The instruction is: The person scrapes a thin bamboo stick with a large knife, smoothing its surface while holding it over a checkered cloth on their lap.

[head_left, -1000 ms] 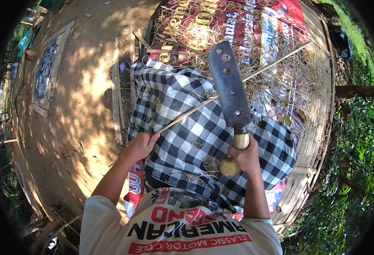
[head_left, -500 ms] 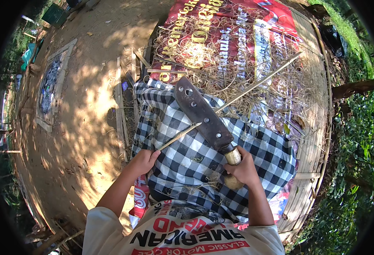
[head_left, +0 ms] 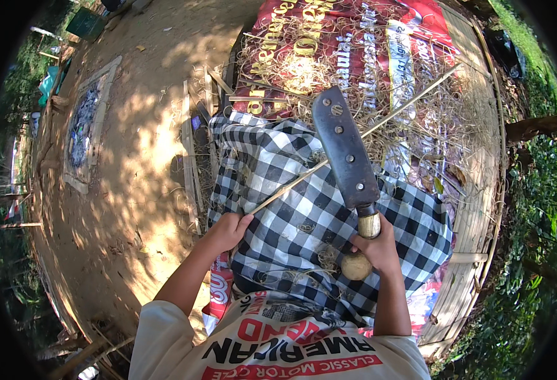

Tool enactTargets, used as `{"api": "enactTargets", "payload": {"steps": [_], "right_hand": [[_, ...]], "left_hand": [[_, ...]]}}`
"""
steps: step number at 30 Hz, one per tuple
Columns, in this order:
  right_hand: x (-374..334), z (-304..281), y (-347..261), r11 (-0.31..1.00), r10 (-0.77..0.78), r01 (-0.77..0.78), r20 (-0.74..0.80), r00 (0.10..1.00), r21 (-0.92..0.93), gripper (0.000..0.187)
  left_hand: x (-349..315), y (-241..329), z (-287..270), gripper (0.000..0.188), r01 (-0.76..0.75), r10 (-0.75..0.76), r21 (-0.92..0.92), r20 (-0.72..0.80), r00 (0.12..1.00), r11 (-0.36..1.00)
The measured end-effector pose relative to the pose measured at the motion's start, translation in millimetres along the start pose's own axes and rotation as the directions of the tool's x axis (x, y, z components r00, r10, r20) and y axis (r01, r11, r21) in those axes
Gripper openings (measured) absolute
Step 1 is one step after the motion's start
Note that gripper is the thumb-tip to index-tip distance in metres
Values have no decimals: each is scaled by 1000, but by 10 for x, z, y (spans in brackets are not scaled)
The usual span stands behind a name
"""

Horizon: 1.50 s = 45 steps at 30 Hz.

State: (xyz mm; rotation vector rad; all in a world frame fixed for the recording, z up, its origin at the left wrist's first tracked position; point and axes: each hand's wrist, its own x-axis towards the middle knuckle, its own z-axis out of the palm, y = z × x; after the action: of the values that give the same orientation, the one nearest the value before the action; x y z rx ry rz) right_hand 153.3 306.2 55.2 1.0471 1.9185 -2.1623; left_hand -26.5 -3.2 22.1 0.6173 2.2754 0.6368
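Watching remotely, I see left fingers (head_left: 245, 222) grip a bamboo strip (head_left: 411, 99) slanting forward-right, right fingers (head_left: 360, 243) a cleaver (head_left: 345, 149) pointing forward, slightly left.

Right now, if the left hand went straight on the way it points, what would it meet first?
Along the thin stick, the left hand would probably meet the knife's dark blade first, though the checkered cloth might brush it sooner; depth is unclear.

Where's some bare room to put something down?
Try the dirt floor between the rectangular wooden frame and the long wooden strips, or the bamboo slats right of the checkered cloth. It's crowded on the red banner, strewn with shavings, and over the cloth, where the broad-bladed knife and thin stick cross.
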Motion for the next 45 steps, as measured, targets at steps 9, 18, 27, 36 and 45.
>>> {"api": "enactTargets", "payload": {"steps": [9, 18, 27, 36, 45], "right_hand": [[-47, 108, 34, 982, 176, -187, 272, 946, 16, 36], [21, 485, 233, 884, 191, -330, 387, 902, 332, 29], [-52, 123, 32, 996, 85, -85, -1, 996, 25, 28], [-101, 135, 95, 971, 200, -229, 289, 936, 69, 29], [-111, 310, 177, 990, 135, -126, 207, 969, -57, 30]], "left_hand": [[31, -127, 77, 66, -37, 38, 15, -29, 999, 999], [29, -15, 19, 58, -11, 11, -39, 6, 1000, 999], [43, -49, 59, 63, -26, 26, 9, -24, 999, 1000], [54, -95, 48, 63, -54, 54, -14, -27, 998, 998], [68, -75, 50, 64, -34, 33, -31, -21, 999, 999]]}}
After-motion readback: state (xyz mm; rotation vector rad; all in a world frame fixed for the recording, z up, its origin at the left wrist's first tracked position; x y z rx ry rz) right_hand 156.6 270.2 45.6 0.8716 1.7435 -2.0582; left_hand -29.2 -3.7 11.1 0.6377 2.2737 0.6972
